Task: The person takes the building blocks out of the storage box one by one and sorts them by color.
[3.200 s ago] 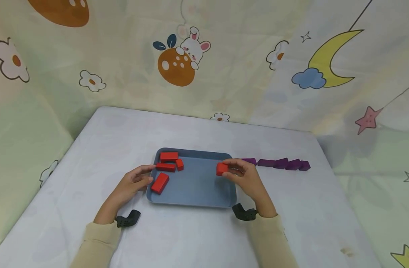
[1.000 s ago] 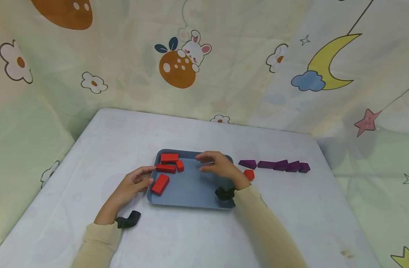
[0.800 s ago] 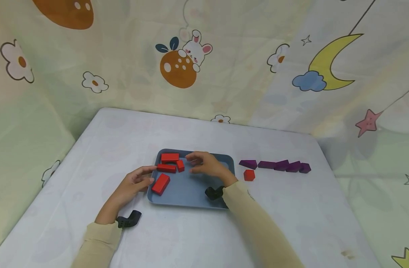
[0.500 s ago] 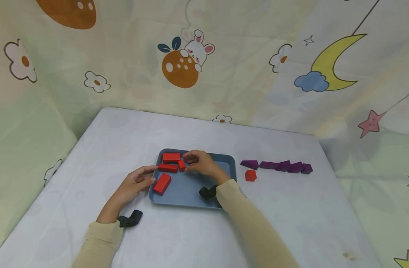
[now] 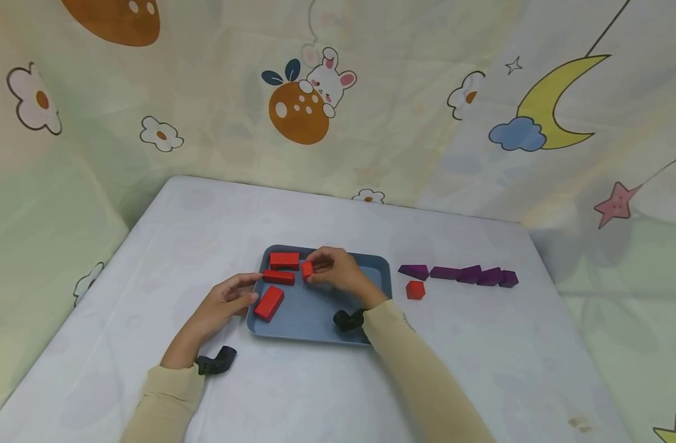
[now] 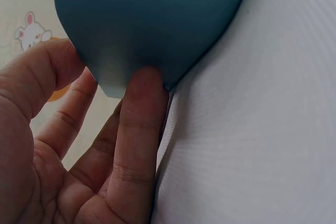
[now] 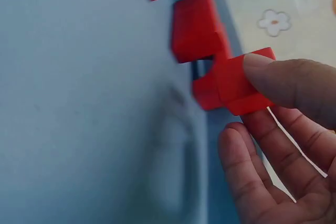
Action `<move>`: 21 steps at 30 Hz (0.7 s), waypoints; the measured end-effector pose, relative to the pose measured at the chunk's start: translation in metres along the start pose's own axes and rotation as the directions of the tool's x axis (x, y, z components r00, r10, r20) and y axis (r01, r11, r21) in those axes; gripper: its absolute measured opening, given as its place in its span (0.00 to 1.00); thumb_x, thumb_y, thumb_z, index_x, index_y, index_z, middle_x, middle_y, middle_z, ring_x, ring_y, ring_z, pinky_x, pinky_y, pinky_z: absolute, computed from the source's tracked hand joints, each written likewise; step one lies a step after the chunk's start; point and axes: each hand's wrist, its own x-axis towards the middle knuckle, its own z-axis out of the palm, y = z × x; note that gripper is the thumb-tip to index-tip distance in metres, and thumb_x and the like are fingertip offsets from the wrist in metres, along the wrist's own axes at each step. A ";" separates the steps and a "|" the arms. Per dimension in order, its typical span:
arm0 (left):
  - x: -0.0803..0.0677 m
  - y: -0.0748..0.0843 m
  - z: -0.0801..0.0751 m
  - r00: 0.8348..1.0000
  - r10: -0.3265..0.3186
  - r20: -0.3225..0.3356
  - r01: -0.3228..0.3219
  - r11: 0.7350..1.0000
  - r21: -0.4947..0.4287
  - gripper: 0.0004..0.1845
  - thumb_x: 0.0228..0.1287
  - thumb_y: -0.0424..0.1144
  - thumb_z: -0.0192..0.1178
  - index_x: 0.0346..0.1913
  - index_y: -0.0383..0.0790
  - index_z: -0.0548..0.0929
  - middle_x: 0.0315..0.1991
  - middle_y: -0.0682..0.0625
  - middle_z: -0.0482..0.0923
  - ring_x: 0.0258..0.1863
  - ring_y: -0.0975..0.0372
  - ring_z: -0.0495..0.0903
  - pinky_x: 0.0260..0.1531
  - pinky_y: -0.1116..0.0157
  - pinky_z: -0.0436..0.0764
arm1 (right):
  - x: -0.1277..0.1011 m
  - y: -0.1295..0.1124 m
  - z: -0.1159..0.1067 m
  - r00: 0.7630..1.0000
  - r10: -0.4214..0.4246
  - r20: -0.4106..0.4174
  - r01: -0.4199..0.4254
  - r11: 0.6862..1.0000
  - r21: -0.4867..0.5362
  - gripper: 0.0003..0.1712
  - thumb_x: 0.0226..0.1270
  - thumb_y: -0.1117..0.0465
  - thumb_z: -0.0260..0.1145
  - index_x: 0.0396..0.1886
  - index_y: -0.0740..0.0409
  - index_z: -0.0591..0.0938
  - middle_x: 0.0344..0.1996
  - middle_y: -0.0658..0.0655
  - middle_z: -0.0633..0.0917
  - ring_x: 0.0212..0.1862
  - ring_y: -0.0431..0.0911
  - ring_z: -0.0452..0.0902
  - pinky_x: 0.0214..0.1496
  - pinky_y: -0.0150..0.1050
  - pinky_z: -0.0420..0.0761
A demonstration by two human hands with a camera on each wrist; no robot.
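A small red block (image 5: 307, 271) is pinched between the thumb and fingers of my right hand (image 5: 340, 271), over the blue-grey tray (image 5: 316, 329). The right wrist view shows this block close in front of a red arch-shaped block (image 7: 207, 88). My left hand (image 5: 224, 304) holds the tray's left end, its thumb against the outer wall in the left wrist view. Also in the tray are a long flat red block (image 5: 279, 277) and a thicker red block (image 5: 269, 304). On the table right of the tray sits a red cube-like block (image 5: 415, 290).
Several purple blocks (image 5: 444, 272) form a row on the white-covered table (image 5: 482, 369), right of the tray and behind the red cube-like block. A patterned cloth (image 5: 399, 123) hangs behind the table.
The red cube-like block, earlier in my right hand, now lies on the table. My right hand has moved left and taken the small block, shifting it slightly right. The left hand stays at the tray.
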 end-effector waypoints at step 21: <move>0.001 0.000 0.001 1.000 -0.013 -0.011 0.013 1.000 0.024 0.27 0.81 0.37 0.63 0.77 0.33 0.74 0.74 0.29 0.72 0.57 0.62 0.82 0.48 0.66 0.86 | -0.075 0.018 -0.078 0.987 -0.069 -0.147 0.098 0.975 0.200 0.25 0.65 0.76 0.77 0.61 0.72 0.84 0.57 0.68 0.85 0.55 0.56 0.87 0.58 0.36 0.86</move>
